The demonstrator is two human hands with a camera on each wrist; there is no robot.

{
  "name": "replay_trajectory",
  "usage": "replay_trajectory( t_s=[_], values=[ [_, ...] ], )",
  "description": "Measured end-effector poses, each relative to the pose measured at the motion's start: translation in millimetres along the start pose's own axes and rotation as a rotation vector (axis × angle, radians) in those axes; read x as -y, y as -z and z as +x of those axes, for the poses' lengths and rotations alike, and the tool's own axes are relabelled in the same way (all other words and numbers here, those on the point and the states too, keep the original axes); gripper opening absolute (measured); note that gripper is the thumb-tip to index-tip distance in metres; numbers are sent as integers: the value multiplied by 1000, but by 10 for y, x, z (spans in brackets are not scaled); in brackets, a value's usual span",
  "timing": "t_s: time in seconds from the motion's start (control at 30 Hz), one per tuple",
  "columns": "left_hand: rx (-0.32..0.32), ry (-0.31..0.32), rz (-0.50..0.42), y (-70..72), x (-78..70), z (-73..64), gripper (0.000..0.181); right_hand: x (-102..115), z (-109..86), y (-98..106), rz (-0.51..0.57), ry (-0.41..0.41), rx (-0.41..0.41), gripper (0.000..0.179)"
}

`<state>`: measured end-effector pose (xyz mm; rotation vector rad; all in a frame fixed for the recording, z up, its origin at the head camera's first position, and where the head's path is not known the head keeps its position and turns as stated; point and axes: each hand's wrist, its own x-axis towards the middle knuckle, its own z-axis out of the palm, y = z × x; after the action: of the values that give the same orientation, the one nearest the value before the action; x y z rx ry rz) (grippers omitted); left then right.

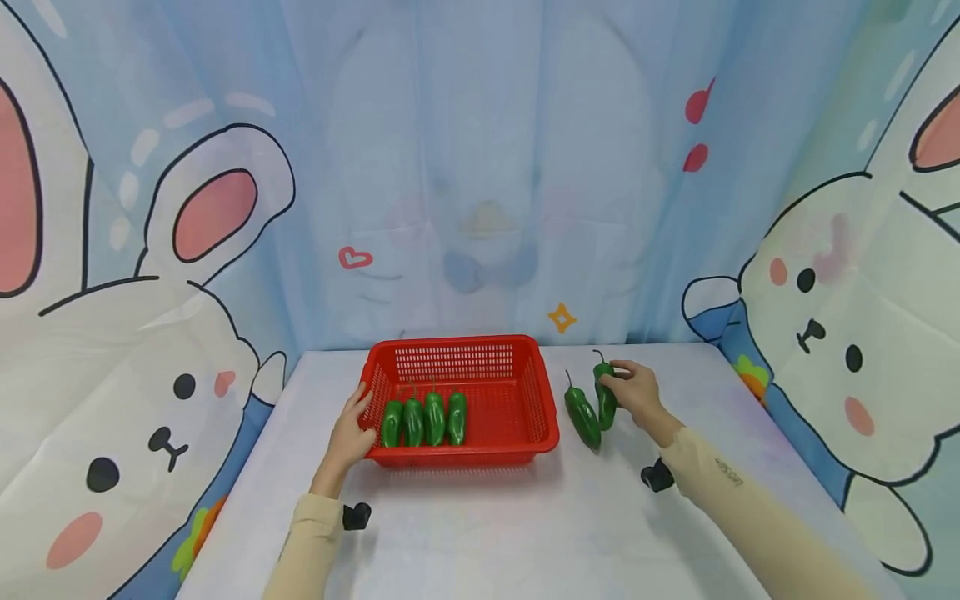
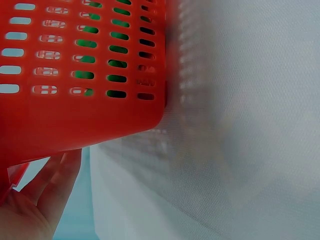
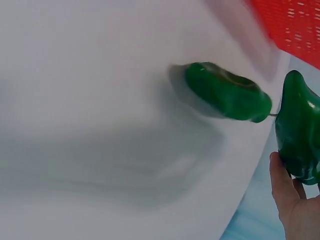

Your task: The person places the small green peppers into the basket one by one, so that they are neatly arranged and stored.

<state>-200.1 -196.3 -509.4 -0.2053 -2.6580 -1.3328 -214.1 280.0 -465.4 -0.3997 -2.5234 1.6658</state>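
A red plastic basket (image 1: 480,457) with slotted walls stands on the table. Inside it, several green peppers (image 1: 435,419) lie in a row toward the left, stems away from me. My left hand (image 1: 351,429) grips the basket's left rim near the front corner; in the left wrist view its fingers (image 2: 62,180) show behind the wall, the thumb hidden. To the right of the basket, my right hand (image 1: 636,390) pinches a green pepper (image 1: 604,396) near its stem end, tip downward. Another green pepper (image 1: 582,417) lies on the table just left of it.
The white-covered table (image 1: 480,542) runs back to a blue curtain (image 1: 480,167) with printed rabbits on both sides. A black wrist device (image 1: 357,517) sits by the left sleeve, and a second black device (image 1: 657,476) by the right sleeve.
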Motion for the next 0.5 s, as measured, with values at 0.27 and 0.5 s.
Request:
replay_trajectory(
  t_s=[0.27, 0.5],
  values=[
    [6, 10, -1, 13, -8, -3, 78, 191, 12, -53, 67, -10, 17, 55],
    [5, -2, -8, -8, 2, 1, 78, 301, -3, -101, 82, 2, 27, 55]
  ],
)
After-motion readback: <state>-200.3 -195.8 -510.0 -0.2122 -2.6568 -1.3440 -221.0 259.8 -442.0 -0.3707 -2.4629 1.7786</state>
